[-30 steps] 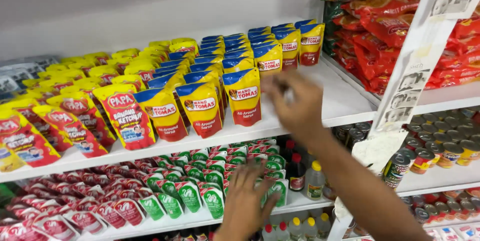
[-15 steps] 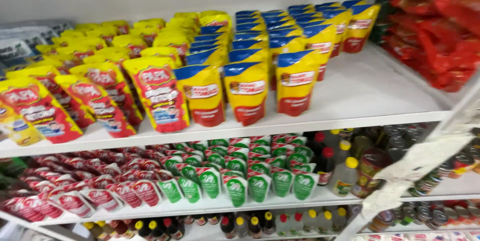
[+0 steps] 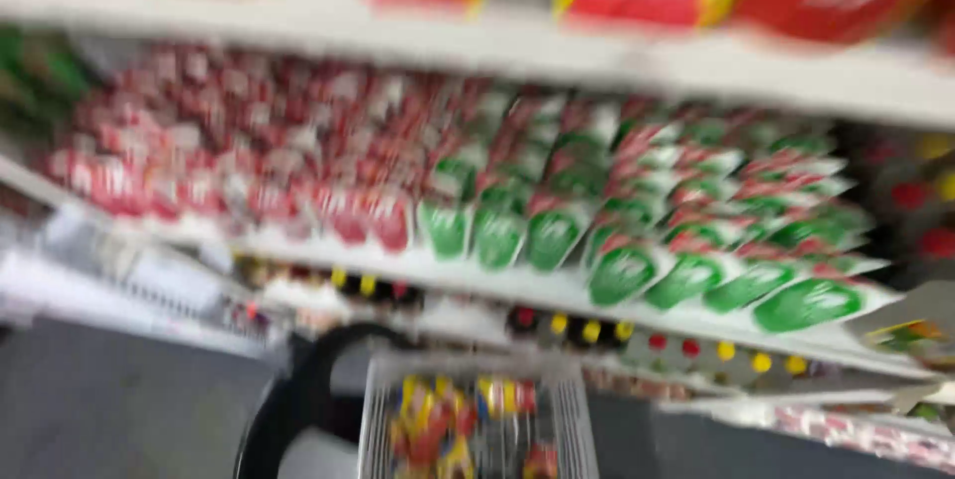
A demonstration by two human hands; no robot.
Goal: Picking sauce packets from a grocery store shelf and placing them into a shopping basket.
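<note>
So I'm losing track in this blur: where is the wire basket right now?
In the head view the wire basket sits bottom centre, below the shelf of green-labelled pouches, with a black curved handle at its left.

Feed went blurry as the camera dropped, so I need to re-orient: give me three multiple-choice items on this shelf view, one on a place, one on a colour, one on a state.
1. Where is the wire basket?
A. bottom centre, below the shelves
B. on the top shelf
C. far right

2. What colour are the pouches at the right of the middle shelf?
A. blue
B. green and white
C. black

3. Are the person's hands in view?
A. both
B. one
C. neither

Answers: 1 A, the basket sits low at centre. 2 B, green labels on white show. 3 C, no hand appears.
</note>
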